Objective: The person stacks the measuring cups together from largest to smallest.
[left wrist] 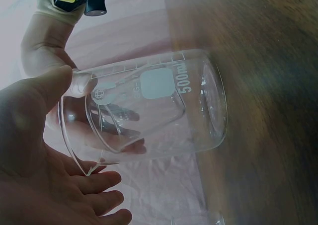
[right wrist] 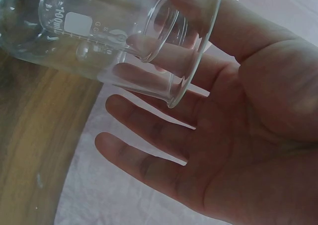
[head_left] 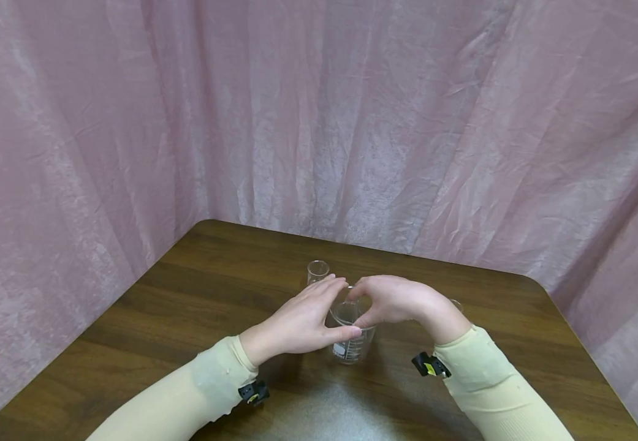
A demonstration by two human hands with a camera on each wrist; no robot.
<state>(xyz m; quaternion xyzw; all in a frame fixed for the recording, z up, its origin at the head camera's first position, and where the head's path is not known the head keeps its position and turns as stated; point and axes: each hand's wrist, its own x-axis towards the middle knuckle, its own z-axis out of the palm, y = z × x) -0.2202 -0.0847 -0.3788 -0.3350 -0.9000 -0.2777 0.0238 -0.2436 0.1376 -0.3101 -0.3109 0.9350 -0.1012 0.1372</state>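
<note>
A clear glass beaker marked 500ml point(left wrist: 158, 83) stands upright on the table. Inside it is a smaller beaker marked 100ml point(right wrist: 78, 24), slightly tilted, its base apart from the big beaker's bottom. My left hand point(head_left: 307, 315) holds the big beaker at its rim, thumb on the near side and fingers along the far side. From above, my right hand point(head_left: 393, 300) reaches into the mouth, thumb and index finger pinching the small beaker near its rim. The right hand's other fingers point(right wrist: 144, 160) are spread outside the glass.
Beyond my left fingers stands another small glass vessel point(head_left: 317, 269). A glass rim point(head_left: 455, 303) shows behind my right wrist, its body mostly hidden. The brown wooden table point(head_left: 214, 275) has rounded corners, with pink curtains point(head_left: 319, 122) hanging around it.
</note>
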